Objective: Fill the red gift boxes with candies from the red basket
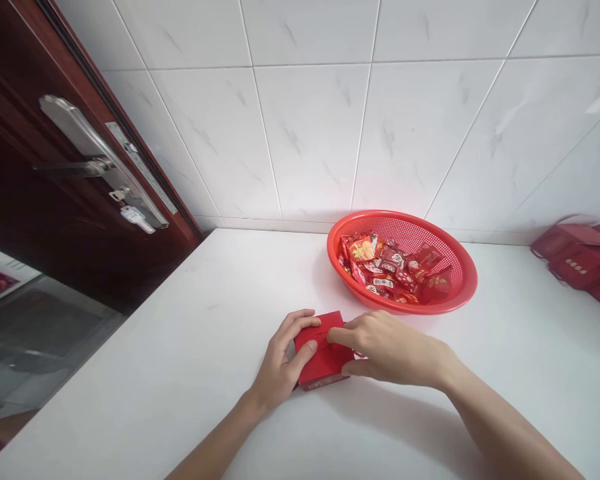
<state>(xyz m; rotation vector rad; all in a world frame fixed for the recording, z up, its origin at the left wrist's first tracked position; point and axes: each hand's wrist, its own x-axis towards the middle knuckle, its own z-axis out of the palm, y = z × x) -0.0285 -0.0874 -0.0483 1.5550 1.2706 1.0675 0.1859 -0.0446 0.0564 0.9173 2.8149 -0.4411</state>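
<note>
A small red gift box sits on the white table top, close to the front of my view. My left hand grips its left side, with the fingers over the top corner. My right hand comes in from the right, its fingertips resting on the box's top and its thumb along the near side. Both hands hide much of the lid. Just beyond the box lies a red plastic mesh basket, holding several red-wrapped sweets.
The white table meets a white marble-look tiled wall at the back. Several red boxes are piled at the far right. A dark wooden door with a steel handle stands at the left, beyond the table's left edge.
</note>
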